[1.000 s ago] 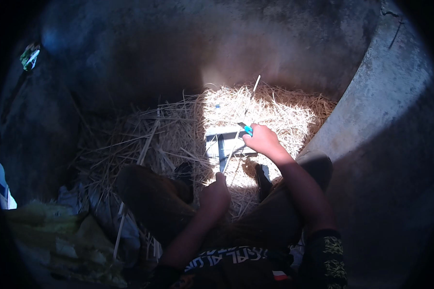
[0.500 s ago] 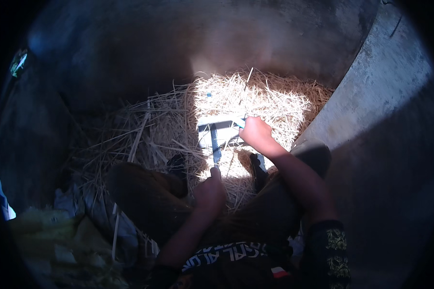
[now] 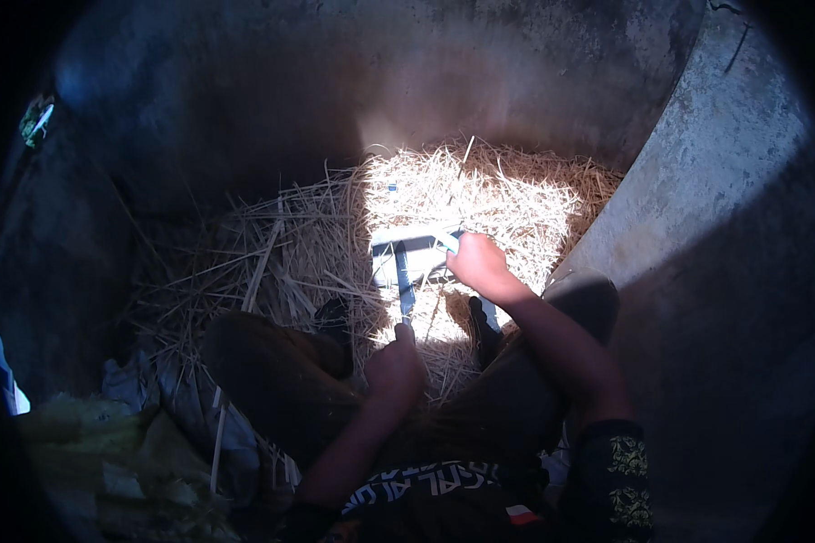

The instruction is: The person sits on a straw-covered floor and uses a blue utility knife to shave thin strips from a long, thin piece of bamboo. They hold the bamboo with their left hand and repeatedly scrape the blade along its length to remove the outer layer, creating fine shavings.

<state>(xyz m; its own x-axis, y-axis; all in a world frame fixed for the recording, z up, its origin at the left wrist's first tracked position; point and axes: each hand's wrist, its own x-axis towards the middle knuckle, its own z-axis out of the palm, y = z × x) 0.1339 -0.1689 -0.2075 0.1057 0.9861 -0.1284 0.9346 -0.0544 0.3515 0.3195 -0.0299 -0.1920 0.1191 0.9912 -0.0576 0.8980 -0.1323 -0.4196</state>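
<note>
My left hand (image 3: 396,369) is closed around the near end of a dark flat strip (image 3: 405,288) that runs away from me. The strip's far part lies over a pale flat block (image 3: 426,261) on the straw. My right hand (image 3: 478,262) is closed on the blue-green handle (image 3: 447,242) of a tool, at the block's right side. From the handle a light, narrow edge extends left across the strip's far end; glare hides whether it is a blade.
Straw (image 3: 507,208) covers the floor, brightly lit in the middle. A curved wall (image 3: 272,109) rises behind, and a pale slab-like wall (image 3: 688,190) slopes at right. A small blue piece (image 3: 392,188) lies beyond the block. Yellowish cloth (image 3: 100,462) lies at lower left; my bent legs (image 3: 263,371) flank the work.
The whole view has shifted down slightly. My right hand has come a little nearer with the blue-green-handled tool; my left hand keeps its hold on the strip.
</note>
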